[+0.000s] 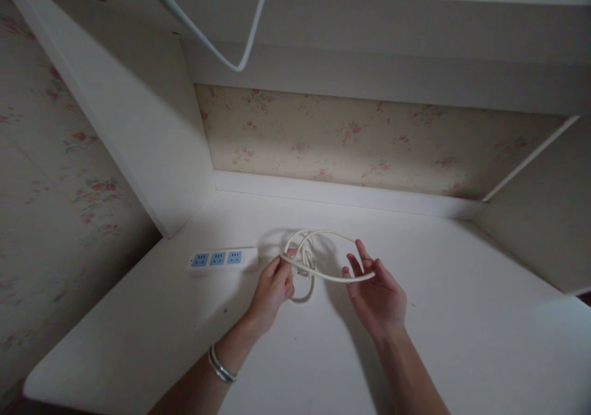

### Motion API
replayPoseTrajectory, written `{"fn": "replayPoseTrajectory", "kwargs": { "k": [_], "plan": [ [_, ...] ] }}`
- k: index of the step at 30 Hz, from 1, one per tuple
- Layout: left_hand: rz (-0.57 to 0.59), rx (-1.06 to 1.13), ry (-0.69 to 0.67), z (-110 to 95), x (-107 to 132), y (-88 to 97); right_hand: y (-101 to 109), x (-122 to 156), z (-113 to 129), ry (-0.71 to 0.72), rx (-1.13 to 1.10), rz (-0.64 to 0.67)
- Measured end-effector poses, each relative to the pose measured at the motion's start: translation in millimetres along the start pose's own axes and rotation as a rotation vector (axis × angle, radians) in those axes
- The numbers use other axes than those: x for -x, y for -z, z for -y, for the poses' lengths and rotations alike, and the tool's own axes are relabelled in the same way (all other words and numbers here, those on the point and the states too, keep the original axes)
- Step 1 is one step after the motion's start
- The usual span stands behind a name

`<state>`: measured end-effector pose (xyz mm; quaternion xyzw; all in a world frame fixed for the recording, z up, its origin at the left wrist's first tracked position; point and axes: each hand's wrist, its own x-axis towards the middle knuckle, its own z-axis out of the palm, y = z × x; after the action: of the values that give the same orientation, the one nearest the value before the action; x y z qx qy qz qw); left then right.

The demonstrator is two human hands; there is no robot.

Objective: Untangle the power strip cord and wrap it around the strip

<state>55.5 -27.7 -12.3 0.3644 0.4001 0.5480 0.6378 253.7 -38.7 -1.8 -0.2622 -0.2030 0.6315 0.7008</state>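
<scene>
Cable (324,274) looks off-white and slim, curving in loose, overlapping loops.

Room over desk (462,316) at right, power strip (223,260) left, cable (239,68) perhaps overhead

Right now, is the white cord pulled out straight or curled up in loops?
Curled up in loops: the white cord bends round on itself between the left hand and the right hand.

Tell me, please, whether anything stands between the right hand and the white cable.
Nothing visible does: a loop of the white cable crosses the open right hand, while the left hand pinches it; the power strip lies off to the left.
</scene>
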Motion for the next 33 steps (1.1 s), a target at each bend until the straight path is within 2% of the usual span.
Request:
{"fn": "replayPoseTrajectory", "kwargs": {
  "k": [4,6,10,14,20,24,28,33],
  "plan": [
    [0.024,-0.012,-0.005,-6,-3,7.9,4,-5,-3,0.182,0.234,-0.079],
    [0.060,-0.027,0.000,-11,-4,13.5,5,-8,-3,0.215,0.275,-0.145],
    [0.110,-0.026,0.019,-21,-5,23.2,10,-13,11,0.147,0.030,-0.191],
    [0.120,0.036,-0.018,-25,-6,27.9,27,-19,29,0.149,-0.244,-0.244],
    [-0.015,0.165,-0.066,-25,-10,31.0,51,-29,36,0.180,-0.393,-0.286],
    [-0.122,0.104,-0.093,-24,-11,34.4,56,-34,38,0.225,-0.431,-0.333],
    [-0.163,0.054,-0.128,-24,-11,34.7,59,-40,29,0.251,-0.194,-0.361],
    [-0.155,0.037,-0.115,-27,-9,31.7,56,-35,7,0.220,0.215,-0.261]
  ]
}}
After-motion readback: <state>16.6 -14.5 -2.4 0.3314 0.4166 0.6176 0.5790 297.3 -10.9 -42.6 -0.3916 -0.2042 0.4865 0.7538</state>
